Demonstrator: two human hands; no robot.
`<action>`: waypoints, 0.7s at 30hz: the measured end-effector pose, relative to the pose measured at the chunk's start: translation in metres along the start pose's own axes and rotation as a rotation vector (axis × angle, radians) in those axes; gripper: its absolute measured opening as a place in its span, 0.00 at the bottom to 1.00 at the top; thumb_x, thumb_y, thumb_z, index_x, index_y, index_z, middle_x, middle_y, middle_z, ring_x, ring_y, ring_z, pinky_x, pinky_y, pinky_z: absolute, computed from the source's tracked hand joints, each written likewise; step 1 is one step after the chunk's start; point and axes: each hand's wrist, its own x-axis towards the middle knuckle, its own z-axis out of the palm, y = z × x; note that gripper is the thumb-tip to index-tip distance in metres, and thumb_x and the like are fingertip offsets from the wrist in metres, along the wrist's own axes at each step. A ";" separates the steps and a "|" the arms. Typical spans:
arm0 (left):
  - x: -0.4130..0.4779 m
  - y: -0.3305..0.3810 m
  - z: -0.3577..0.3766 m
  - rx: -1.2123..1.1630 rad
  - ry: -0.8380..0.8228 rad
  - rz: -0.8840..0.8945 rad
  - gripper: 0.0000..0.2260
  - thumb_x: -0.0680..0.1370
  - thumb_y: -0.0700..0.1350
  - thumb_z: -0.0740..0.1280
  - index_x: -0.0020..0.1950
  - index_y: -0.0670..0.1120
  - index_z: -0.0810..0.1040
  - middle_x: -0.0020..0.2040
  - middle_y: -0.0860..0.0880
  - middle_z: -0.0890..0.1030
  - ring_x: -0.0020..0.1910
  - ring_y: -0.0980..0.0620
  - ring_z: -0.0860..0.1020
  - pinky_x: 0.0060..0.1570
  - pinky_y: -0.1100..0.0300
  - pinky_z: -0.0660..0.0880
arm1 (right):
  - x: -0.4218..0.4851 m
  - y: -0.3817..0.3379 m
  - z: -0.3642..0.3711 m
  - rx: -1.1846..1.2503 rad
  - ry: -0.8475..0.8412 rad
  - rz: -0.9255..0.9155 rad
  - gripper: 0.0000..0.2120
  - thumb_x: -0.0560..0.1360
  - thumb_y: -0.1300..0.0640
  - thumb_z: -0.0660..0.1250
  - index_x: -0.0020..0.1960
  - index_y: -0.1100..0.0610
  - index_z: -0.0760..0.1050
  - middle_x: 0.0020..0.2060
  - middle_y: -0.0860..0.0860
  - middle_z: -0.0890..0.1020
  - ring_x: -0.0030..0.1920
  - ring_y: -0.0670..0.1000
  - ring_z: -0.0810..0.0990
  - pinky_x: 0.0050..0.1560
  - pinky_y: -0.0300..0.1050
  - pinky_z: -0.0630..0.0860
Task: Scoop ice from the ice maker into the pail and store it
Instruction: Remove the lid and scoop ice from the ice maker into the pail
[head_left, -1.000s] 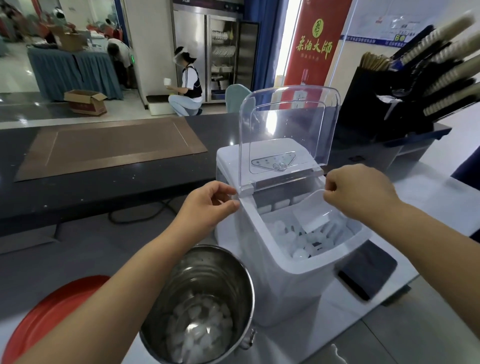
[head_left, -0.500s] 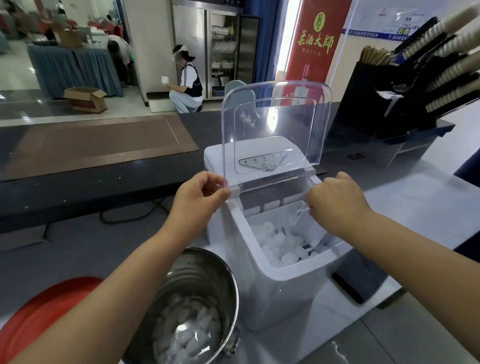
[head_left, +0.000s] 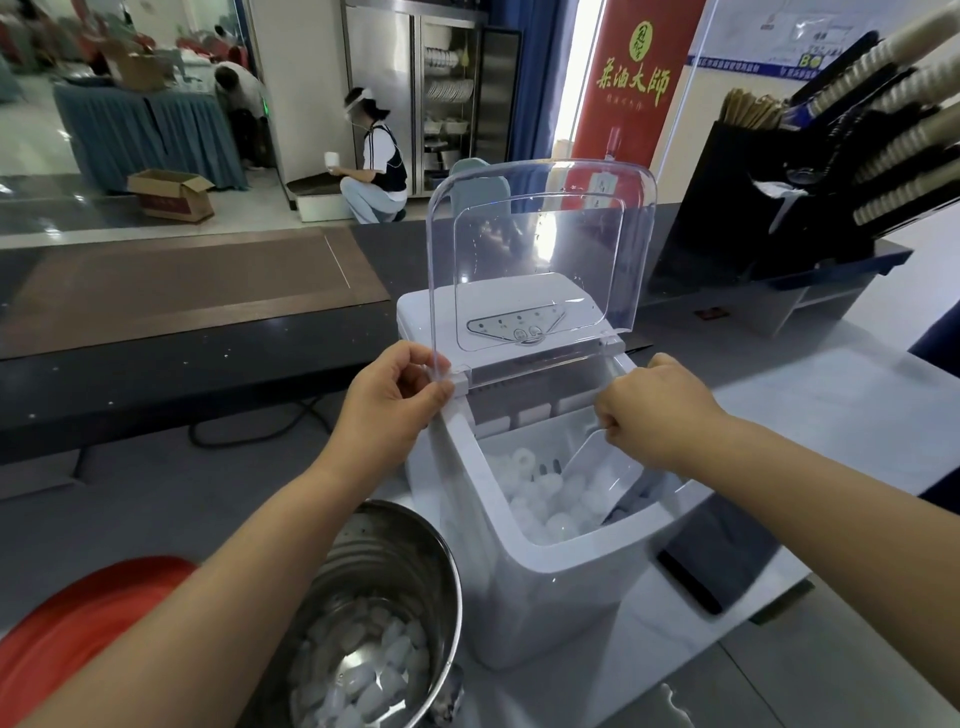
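Looking down from the head camera, a white ice maker (head_left: 519, 597) stands on a pale bench (head_left: 831, 415), towards its near edge. Its clear lid (head_left: 540, 249) is raised upright over the control panel. The left hand (head_left: 389, 400) pinches the lid's lower left corner, by the hinge, between thumb and fingers. The right hand (head_left: 654, 410) is curled in a fist round the handle of a clear scoop (head_left: 602, 467). The scoop's bowl tilts down inside the open bin, and its tip touches the ice cubes (head_left: 545, 499) heaped there. The two hands are apart, one at each side of the opening.

A steel pail (head_left: 415, 545) sits just beside the ice maker's near left corner, at the bench's near edge, with ice in its bottom. A red round object (head_left: 78, 623) lies left of the pail. A flat black object (head_left: 717, 566) lies at the machine's right side. At the bench's far right edge, a black rack (head_left: 779, 208) holds stacks of cups. Far behind, a person (head_left: 376, 171) crouches before a steel cabinet.
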 end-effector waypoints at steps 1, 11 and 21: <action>0.000 0.000 0.000 0.003 -0.004 0.000 0.07 0.76 0.38 0.68 0.47 0.51 0.77 0.33 0.47 0.71 0.32 0.55 0.69 0.34 0.62 0.73 | 0.000 0.000 0.001 0.000 0.000 -0.008 0.09 0.76 0.56 0.60 0.38 0.50 0.69 0.35 0.48 0.75 0.36 0.52 0.69 0.52 0.44 0.63; 0.000 0.003 0.000 0.013 -0.009 0.000 0.07 0.76 0.38 0.68 0.48 0.49 0.77 0.34 0.47 0.72 0.32 0.55 0.70 0.36 0.60 0.74 | 0.008 -0.014 0.010 0.285 -0.101 -0.131 0.10 0.72 0.57 0.62 0.33 0.49 0.68 0.33 0.45 0.71 0.39 0.50 0.69 0.36 0.35 0.59; -0.001 0.005 -0.001 0.040 -0.020 -0.003 0.06 0.76 0.39 0.67 0.48 0.50 0.77 0.35 0.47 0.73 0.33 0.55 0.71 0.38 0.58 0.75 | 0.015 0.002 0.002 0.581 -0.154 -0.040 0.06 0.70 0.61 0.65 0.40 0.53 0.79 0.36 0.45 0.78 0.39 0.50 0.75 0.40 0.42 0.73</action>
